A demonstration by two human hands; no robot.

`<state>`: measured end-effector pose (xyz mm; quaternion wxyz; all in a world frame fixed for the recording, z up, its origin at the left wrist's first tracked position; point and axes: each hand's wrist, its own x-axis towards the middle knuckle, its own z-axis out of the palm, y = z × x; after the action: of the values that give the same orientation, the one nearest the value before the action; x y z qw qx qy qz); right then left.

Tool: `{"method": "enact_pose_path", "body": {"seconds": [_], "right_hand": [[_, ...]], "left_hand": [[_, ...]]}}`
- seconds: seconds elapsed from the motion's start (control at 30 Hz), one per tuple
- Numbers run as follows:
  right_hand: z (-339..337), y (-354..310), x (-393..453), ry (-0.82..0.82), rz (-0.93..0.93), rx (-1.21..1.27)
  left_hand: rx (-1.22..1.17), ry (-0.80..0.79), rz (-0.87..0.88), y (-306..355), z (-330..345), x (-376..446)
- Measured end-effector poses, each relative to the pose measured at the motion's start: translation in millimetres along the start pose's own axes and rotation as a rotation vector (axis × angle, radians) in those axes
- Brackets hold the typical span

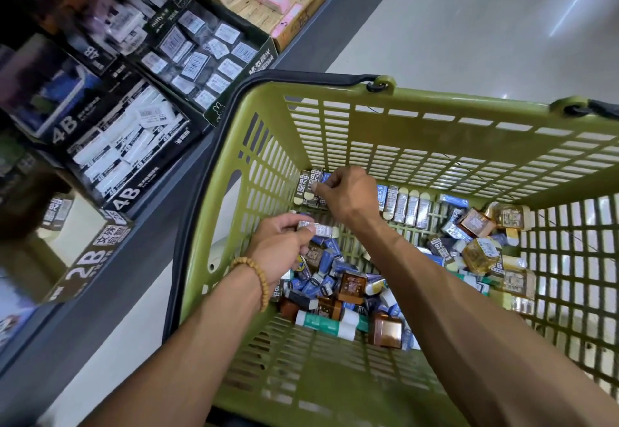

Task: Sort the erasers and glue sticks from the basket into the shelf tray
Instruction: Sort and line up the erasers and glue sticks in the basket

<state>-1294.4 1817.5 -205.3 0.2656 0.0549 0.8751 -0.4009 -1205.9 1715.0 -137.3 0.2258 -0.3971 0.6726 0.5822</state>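
Both hands inside the olive-green slatted plastic basket (418, 132). Left hand (281, 245) pinches a silver-wrapped rectangular eraser (318, 228) between thumb and curled fingers; right hand (345, 194) has fingertips closed on a dark 2B-labelled eraser (315, 189) in the row against the far wall. Loose pile of blue and brown wrapped erasers (338, 279) on basket floor, with a green-and-white glue stick (330, 323) nearest the camera; black cardboard shelf tray of 4B erasers (127, 155) lies left of basket.

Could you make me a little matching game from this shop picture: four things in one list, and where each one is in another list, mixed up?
Things:
1. silver-wrapped eraser
2. green and white glue stick
3. beaded bracelet
4. 2B erasers

Places:
A. on the left wrist
B. lying at the near edge of the pile in the basket
C. held in the left hand
D. standing in a row at the basket's far wall, under the right hand

Pairs: 1-C, 2-B, 3-A, 4-D
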Motion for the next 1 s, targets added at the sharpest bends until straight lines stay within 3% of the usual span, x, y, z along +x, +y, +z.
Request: {"method": "enact_pose_path", "body": {"seconds": [0.13, 0.23, 0.3, 0.4, 0.47, 0.6, 0.7, 0.87, 1.0], "right_hand": [[-14.1, 2.3, -15.4, -0.028, -0.087, 0.123], [-36.3, 13.1, -38.3, -0.327, 0.049, 0.388], [-47.9, 24.9, -47.5, -0.495, 0.097, 0.424], [-58.2, 37.3, -52.3, -0.575, 0.082, 0.423], [-64.5, 39.9, -54.2, -0.509, 0.116, 0.476], [-70.0, 45.5, -52.6, -0.140, 0.261, 0.668], [-61.1, 50.1, -41.0, 0.032, 0.363, 0.600], [-40.4, 43.7, -23.8, 0.066, 0.234, 0.182], [-37.0, 37.1, -15.7, 0.037, 0.176, 0.086]], "left_hand": [[-0.010, 0.017, -0.015, -0.4, -1.5, 2.4], [-0.054, 0.024, -0.019, 1.3, 0.7, 2.7], [-0.107, 0.011, -0.035, 3.5, 4.2, 1.4], [-0.166, -0.041, -0.089, 7.6, 11.2, -3.4], [-0.213, -0.076, -0.127, 11.8, 16.0, -7.4], [-0.175, -0.117, -0.149, 14.2, 16.7, -10.8], [-0.081, -0.143, -0.114, 10.5, 11.6, -10.7], [0.045, -0.046, -0.036, 8.7, 7.7, -9.5], [0.030, 0.001, -0.007, 9.7, 9.1, -6.5]]}}
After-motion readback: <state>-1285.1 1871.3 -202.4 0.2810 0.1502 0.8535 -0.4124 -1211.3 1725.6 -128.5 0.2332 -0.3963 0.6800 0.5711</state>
